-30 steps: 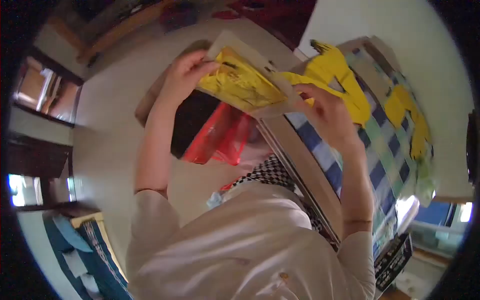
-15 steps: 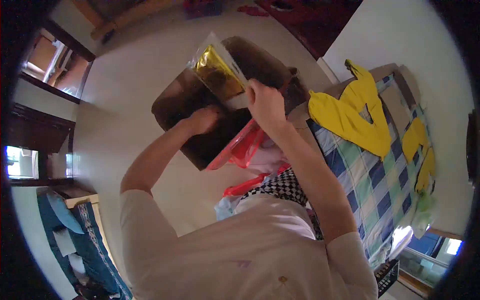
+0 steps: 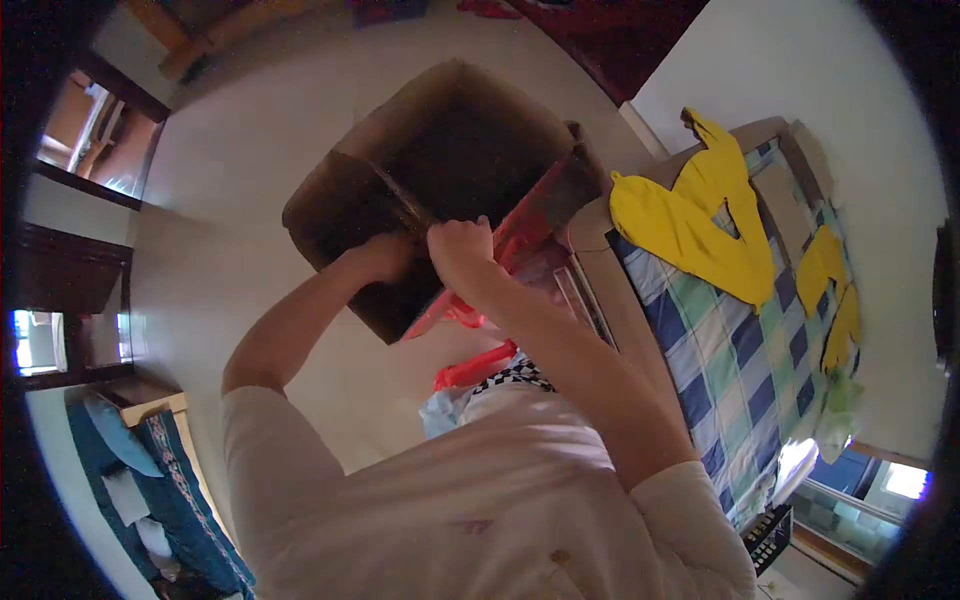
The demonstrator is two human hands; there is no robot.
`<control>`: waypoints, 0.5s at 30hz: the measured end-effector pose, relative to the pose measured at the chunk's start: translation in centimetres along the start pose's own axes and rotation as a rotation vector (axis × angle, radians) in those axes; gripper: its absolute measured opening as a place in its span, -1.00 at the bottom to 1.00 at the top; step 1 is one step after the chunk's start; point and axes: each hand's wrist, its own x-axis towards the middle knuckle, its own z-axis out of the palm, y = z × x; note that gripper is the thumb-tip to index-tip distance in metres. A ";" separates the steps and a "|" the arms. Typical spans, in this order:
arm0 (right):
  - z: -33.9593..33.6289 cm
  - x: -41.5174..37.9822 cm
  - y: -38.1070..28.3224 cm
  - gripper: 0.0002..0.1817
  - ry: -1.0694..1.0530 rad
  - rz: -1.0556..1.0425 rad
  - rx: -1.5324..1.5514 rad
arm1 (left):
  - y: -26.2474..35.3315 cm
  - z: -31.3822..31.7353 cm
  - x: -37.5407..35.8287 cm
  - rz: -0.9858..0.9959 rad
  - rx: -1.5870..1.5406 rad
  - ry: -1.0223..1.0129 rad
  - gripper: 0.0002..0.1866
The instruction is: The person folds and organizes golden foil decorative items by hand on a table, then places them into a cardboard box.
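Note:
A brown open box (image 3: 455, 75), apparently cardboard, stands before me with a dark inside. Over its near part, my right hand (image 3: 462, 243) is closed on a thin clear packet (image 3: 402, 200) with a golden tint, turned almost edge-on. My left hand (image 3: 380, 260) is just left of it, within the box's shadowed near corner; its fingers are blurred and dark. Red plastic (image 3: 545, 210), like a bag, hangs over the box's right side and down toward my lap.
On the right, a bed with a checked blue, green and white cover (image 3: 690, 330) carries yellow cloth pieces (image 3: 700, 220). A dark teal padded seat (image 3: 185, 480) is at lower left. Doorways open along the left wall. A black crate (image 3: 770, 540) sits at lower right.
My right hand has moved left and down toward my left hand. The gold packet, previously raised with its face showing, is now lowered and nearly edge-on. More of the box's inside shows.

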 end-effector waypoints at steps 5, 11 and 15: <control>-0.5 -0.3 1.3 -0.72 0.260 -0.053 0.251 | -3.1 2.1 2.1 0.034 0.003 0.187 -0.66; -5.1 -6.3 9.1 -0.71 0.559 -0.122 0.601 | -2.9 -3.1 0.6 0.326 0.383 1.064 -0.82; -5.1 -12.4 14.1 -0.79 0.703 -0.018 0.515 | -5.0 -1.7 5.5 0.163 0.521 0.502 -0.88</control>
